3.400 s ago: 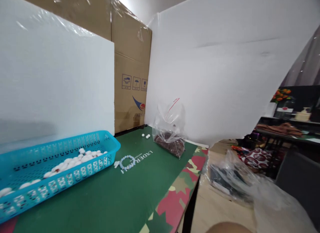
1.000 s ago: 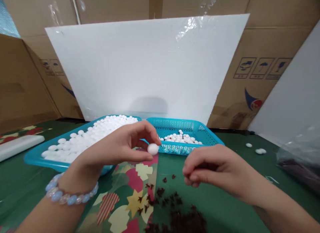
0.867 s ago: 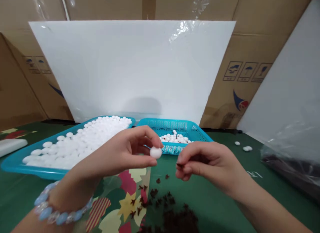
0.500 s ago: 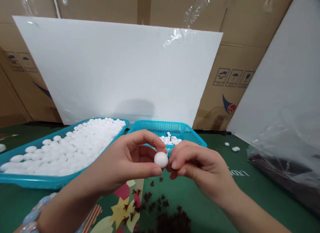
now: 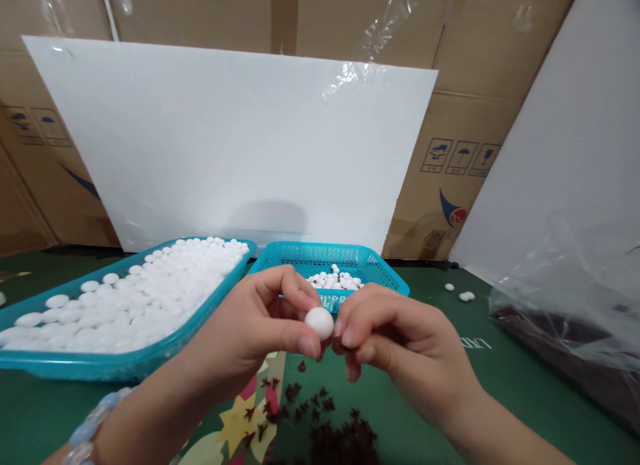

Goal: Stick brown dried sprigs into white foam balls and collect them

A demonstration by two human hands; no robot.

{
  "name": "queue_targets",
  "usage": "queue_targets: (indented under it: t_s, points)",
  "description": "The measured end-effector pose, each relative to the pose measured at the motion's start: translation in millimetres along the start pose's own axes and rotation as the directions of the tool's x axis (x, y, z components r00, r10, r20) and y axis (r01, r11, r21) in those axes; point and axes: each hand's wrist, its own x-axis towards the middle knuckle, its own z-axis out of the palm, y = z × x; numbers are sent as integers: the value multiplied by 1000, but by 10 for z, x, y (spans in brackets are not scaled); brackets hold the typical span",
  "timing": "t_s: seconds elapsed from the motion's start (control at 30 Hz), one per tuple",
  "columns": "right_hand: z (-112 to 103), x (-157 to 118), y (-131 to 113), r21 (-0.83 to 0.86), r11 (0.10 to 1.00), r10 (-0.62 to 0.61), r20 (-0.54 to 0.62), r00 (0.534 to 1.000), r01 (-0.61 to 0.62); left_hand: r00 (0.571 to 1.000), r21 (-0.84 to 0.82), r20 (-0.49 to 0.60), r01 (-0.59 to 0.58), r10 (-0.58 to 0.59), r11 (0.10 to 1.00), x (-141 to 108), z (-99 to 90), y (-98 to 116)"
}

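My left hand (image 5: 273, 315) pinches a small white ball (image 5: 319, 323) between thumb and fingertips. Close against the ball's right side, my right hand (image 5: 395, 338) has its thumb and fingers pressed together; whatever they hold is hidden, apart from a hint of something dark at the tips. Below both hands, small dark brown star-like pieces (image 5: 345, 442) lie in a heap, with several more scattered to its left. A blue tray (image 5: 125, 366) full of white balls stands at the left. Behind the hands is a blue perforated basket (image 5: 320, 253) with some white balls inside.
The table (image 5: 430, 398) has a green printed surface. A white board (image 5: 240, 138) leans on cardboard boxes (image 5: 465, 118) at the back. On the right lies a clear plastic bag (image 5: 565, 318) with dark contents, and a few loose white balls (image 5: 466, 296) sit near it.
Both hands have dipped slightly, the ball shifting a little left and down. My right fingertips remain next to it. The whole view has moved a little.
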Motion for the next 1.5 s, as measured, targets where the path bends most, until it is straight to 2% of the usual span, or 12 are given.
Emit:
queue_targets:
  t_s: [0.3,0.6,0.7,0.87,1.07,1.27,1.4,1.5]
  points:
    - [14,8,-33,-61,998,0,-28,1000,-2,998,12,-40,-41,41,999,5,-4,-46]
    - [14,11,-74,-184,983,-35,-36,999,28,992,144,-82,-86,98,986,-30,29,-30]
    - [6,5,-84,-294,953,-80,-26,996,69,991,178,-77,-91,106,980,-45,47,-29]
    - [0,18,-115,-500,837,-237,35,971,223,988,204,-98,-95,117,974,-61,82,-38]
    - [1,25,-145,-558,794,-255,55,965,241,985,229,-118,-93,122,969,-71,126,-8]
    - [-4,-12,-173,-574,777,-280,49,959,256,973,339,-72,-184,220,923,-111,79,-5]
    - [-2,2,-174,-584,760,-320,45,946,284,985,220,-57,-147,163,964,-125,125,-9]
    - [11,8,-178,-583,755,-339,44,940,300,985,135,-94,-128,142,982,-132,165,-2]
